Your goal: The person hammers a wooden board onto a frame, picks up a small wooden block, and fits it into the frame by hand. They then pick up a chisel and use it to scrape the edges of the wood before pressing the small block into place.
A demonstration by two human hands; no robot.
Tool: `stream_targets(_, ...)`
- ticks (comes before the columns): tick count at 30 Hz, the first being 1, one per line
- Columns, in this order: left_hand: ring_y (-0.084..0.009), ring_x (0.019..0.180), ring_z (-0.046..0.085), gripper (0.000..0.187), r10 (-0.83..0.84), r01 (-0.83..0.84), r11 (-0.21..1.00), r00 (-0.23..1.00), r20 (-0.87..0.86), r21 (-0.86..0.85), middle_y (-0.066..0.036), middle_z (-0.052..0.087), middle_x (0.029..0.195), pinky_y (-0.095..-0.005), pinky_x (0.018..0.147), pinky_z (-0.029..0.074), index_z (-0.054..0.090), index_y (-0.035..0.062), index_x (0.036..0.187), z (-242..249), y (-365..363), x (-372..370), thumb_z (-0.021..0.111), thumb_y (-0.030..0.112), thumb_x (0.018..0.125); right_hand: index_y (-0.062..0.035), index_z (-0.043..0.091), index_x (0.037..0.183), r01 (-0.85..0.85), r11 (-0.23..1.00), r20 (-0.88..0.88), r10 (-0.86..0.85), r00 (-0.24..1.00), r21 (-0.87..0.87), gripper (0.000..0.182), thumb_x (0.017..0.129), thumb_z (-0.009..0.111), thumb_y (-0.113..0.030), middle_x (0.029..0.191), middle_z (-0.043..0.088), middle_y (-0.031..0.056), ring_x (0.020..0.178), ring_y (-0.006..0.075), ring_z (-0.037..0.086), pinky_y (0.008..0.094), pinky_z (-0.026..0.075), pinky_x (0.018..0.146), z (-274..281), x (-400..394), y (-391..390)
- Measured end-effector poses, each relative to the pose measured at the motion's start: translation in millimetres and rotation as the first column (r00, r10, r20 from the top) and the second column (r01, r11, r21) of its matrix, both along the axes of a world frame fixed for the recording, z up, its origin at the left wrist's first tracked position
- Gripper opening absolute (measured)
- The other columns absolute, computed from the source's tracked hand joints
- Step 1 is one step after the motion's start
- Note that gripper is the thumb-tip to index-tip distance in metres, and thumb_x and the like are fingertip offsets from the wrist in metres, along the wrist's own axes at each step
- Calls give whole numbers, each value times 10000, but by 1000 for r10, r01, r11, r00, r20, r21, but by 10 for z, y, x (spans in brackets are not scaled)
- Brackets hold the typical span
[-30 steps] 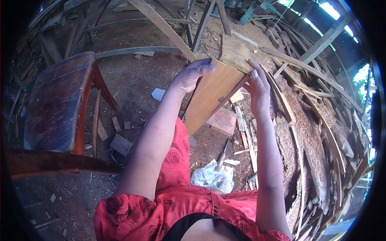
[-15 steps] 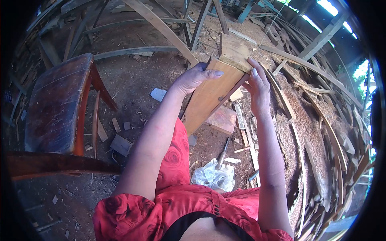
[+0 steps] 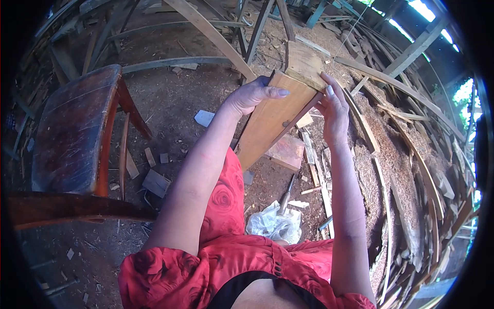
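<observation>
A long wooden piece (image 3: 272, 116), like a narrow box or thick board, stands tilted in front of me, its lower end near my red-clothed leg. A paler wood block (image 3: 302, 64) sits at its top end. My left hand (image 3: 256, 94) grips the upper left edge, thumb on the front face and the other fingers hidden behind. At the upper right corner, my right hand (image 3: 333, 105) holds the block's edge between thumb and fingers, close to where the block meets the long piece.
A worn wooden chair (image 3: 74, 129) stands at the left. On the ground lie a chisel-like tool (image 3: 286, 198), a white plastic bag (image 3: 275, 224), a reddish block (image 3: 286, 152) and offcuts. Long wood strips (image 3: 411, 149) and shavings lie at the right.
The long piece, the block and both hands appear slightly further right in view. The grip of both hands looks the same.
</observation>
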State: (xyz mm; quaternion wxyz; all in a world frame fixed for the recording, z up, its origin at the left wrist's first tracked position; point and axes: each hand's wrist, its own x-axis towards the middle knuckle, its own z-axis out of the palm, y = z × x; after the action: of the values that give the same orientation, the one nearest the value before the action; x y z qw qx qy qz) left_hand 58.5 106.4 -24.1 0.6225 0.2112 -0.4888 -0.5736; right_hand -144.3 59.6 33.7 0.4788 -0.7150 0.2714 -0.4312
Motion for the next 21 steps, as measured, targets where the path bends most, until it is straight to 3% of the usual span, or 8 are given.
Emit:
stream_targets(6,-205,1117,527,714,43,-43,999,999,15,8,-130,559,1208,-343,986,397,458,-16,1274,22,36,-30,785,267,706,-76,459,1321,7,1000,31,-7,1000,5,542,901,452,-418,1314,459,136,1191,273,466,431,367,996,-12,13,27)
stream_targets(9,-191,1119,523,696,48,-48,999,999,0,-5,-123,552,1217,-329,985,387,467,-19,1267,15,64,-61,755,333,741,-83,457,1326,26,999,28,-27,999,20,536,907,450,-417,1318,454,139,1202,283,458,437,373,998,-22,23,32)
stream_targets(12,-158,1073,530,619,159,-159,984,987,-2,-78,-92,582,1168,-300,952,390,534,-6,1200,27,56,-44,701,420,783,-96,453,1332,-4,1000,25,3,1000,23,522,917,443,-411,1331,442,146,1217,289,449,439,377,1001,16,45,73)
stream_targets(14,-120,1010,531,496,350,-350,933,937,-18,-86,-51,615,1089,-275,902,398,606,17,1093,54,18,-17,619,449,849,-102,452,1334,5,1000,12,-6,1000,16,514,921,438,-408,1333,442,148,1221,288,448,437,376,1002,13,50,56)
stream_targets(17,-89,964,527,389,447,-446,885,894,-23,-138,-15,633,1021,-263,866,403,639,34,1010,164,58,-80,569,400,900,-109,454,1334,13,1000,-1,-13,1000,3,506,926,434,-408,1335,441,148,1226,286,446,435,375,1004,16,73,71)
stream_targets(19,-81,957,533,372,431,-437,890,899,-72,-133,-11,636,1016,-261,866,405,640,35,1006,165,46,-109,555,385,912,-109,456,1332,10,1000,1,-10,1000,-2,505,927,434,-411,1335,442,147,1228,285,446,434,375,1004,6,80,69)
stream_targets(21,-72,950,539,356,415,-429,894,902,-123,-128,-8,638,1012,-258,866,407,641,36,1002,137,27,-108,542,369,923,-107,445,1329,29,998,10,-29,1000,-48,464,951,409,-375,1215,527,127,1101,226,532,382,425,921,-25,79,50)
